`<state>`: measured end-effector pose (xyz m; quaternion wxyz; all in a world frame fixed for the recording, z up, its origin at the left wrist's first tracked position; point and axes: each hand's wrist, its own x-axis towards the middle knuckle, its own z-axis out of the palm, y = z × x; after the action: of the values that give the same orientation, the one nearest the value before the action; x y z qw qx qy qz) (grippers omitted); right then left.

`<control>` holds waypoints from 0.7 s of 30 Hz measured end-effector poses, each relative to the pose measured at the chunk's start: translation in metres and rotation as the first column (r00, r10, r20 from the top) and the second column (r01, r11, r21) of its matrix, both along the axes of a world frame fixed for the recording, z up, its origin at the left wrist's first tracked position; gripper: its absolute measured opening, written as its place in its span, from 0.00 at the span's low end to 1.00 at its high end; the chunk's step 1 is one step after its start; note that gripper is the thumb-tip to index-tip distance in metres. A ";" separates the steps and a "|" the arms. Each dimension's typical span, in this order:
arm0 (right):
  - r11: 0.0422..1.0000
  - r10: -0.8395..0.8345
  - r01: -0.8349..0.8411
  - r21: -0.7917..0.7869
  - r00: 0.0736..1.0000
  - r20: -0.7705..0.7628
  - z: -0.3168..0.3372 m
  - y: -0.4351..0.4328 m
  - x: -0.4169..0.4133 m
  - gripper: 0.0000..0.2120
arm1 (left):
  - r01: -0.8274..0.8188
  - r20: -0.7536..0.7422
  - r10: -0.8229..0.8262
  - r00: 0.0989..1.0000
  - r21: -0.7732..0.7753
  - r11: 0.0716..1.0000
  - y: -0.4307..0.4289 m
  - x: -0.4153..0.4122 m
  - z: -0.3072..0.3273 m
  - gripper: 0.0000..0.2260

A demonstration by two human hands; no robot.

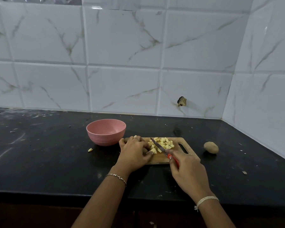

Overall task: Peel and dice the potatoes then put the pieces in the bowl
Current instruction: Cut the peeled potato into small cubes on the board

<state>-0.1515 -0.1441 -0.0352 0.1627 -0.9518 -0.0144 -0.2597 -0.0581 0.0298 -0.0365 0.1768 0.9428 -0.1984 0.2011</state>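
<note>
From my remote seat I am looking down through the head camera at a black desk (48,153) running along a white tiled wall (122,46). A wooden cutting board (185,143) is lying flat on the desk, and a heap of diced potato pieces (165,143) is sitting on its far half.

The left hand (135,151) is resting on the board's left end with its fingers curled down, pinching a pale potato chunk (152,151) against the wood just beside the heap. The right hand (187,168) is wrapping its fingers round the red handle of a knife (158,146). The blade is pointing away and to the left, slanting across the heap right next to the left fingertips (I cannot tell whether its edge is touching the chunk). The two hands are working close together without touching each other.

A pink bowl (105,134) is standing upright on the desk just beyond the board's left end. A whole potato (211,147), skin on, is lying on the desk to the right of the board, a little apart from it. One stray piece (90,150) is lying on the desk in front of the bowl. A bracelet (117,176) is circling the left wrist, a pale thread band (206,200) the right.
</note>
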 end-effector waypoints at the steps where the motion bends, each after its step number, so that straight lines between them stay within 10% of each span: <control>1: 1.000 -0.001 0.001 -0.006 1.000 0.011 -0.001 0.000 0.000 0.16 | -0.019 0.004 0.019 1.000 -0.015 1.000 0.000 0.000 0.000 0.11; 21: 0.991 0.065 -0.060 -0.122 0.997 0.035 -0.009 0.004 -0.001 0.18 | -0.177 0.035 0.181 0.983 -0.101 0.979 -0.004 -0.002 0.001 0.08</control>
<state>-0.1523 -0.1398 -0.0443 0.1125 -0.9537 -0.0632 -0.2718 -0.0599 0.0261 -0.0350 0.1992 0.9425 -0.1066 0.2465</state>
